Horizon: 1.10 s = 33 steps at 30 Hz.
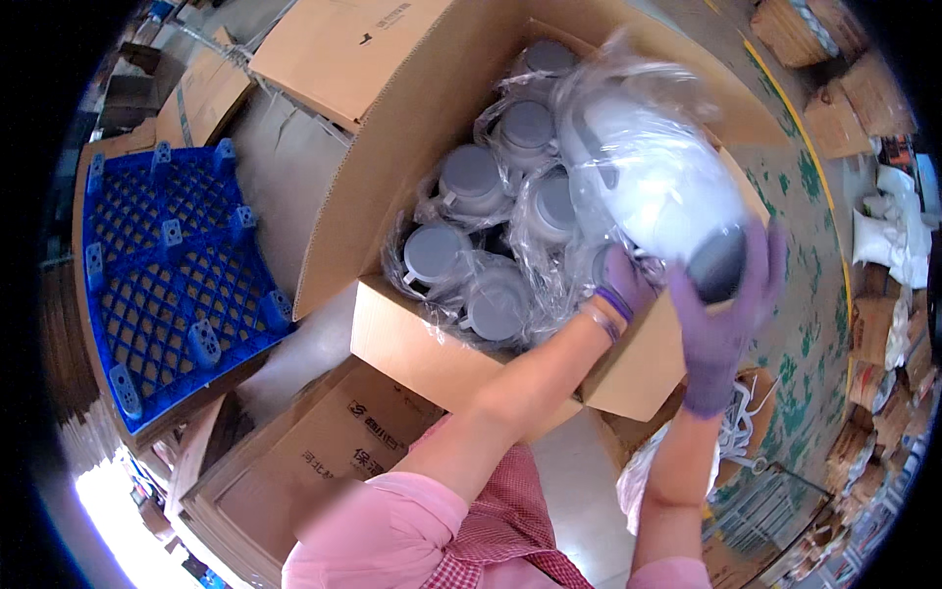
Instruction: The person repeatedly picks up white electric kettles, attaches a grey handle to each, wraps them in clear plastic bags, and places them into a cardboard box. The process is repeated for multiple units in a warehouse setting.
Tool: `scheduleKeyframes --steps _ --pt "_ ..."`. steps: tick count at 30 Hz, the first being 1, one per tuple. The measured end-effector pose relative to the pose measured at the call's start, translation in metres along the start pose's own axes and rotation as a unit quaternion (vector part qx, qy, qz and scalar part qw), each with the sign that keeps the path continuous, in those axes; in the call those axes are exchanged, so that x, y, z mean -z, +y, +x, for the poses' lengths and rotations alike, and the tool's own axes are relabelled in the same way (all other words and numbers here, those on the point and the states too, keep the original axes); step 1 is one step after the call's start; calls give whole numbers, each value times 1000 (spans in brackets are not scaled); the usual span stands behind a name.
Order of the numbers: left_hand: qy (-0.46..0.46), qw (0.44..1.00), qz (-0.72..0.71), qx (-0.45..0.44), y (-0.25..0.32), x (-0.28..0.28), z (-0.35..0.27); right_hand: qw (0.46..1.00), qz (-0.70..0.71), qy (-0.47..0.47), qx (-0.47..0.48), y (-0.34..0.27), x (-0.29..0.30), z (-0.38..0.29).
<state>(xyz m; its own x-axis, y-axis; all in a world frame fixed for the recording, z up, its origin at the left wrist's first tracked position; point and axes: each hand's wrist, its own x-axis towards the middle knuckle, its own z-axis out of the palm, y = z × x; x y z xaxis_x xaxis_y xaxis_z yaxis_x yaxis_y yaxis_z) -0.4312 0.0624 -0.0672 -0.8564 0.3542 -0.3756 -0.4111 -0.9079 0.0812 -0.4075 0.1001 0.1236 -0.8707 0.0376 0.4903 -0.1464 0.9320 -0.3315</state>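
Note:
A large open cardboard box [412,316] holds several plastic-wrapped jugs or kettles with grey round ends, such as one grey end [436,252] at its left side. Over the box's right side is a white, blurred, bag-wrapped vessel [662,177] with a dark grey round end. My right hand [721,309], in a purple glove, spreads its fingers around that dark end. Also in a purple glove, my left hand [629,283] is at the vessel's underside, by the plastic film and the box's near right edge; its fingers are partly hidden, so its grip cannot be made out.
A blue plastic pallet [173,294] lies at the left. Closed cardboard boxes stand at the upper left [346,51] and lower left [294,471]. Below the right flap, a carton holds white plastic parts [736,434]. Cartons and bags line the right side, beyond a yellow floor line.

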Motion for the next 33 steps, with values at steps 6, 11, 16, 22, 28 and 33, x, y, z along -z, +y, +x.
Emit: scheduleKeyframes --steps 6,11,16,22,28,33 --pt "-55 952 -274 125 14 42 20 958 59 -219 178 14 -100 116" --pt "191 958 207 60 81 12 -29 926 -116 -344 106 84 -242 75" --pt "242 805 500 -209 167 46 -95 906 -14 -410 107 54 -297 38" --pt "189 484 813 -263 181 136 -152 966 101 -217 -101 115 -323 124" --pt "156 346 874 -302 162 149 -142 921 -244 -198 229 114 -354 156" --pt "170 306 886 -305 156 147 -135 727 -411 -381 398 94 -403 139"
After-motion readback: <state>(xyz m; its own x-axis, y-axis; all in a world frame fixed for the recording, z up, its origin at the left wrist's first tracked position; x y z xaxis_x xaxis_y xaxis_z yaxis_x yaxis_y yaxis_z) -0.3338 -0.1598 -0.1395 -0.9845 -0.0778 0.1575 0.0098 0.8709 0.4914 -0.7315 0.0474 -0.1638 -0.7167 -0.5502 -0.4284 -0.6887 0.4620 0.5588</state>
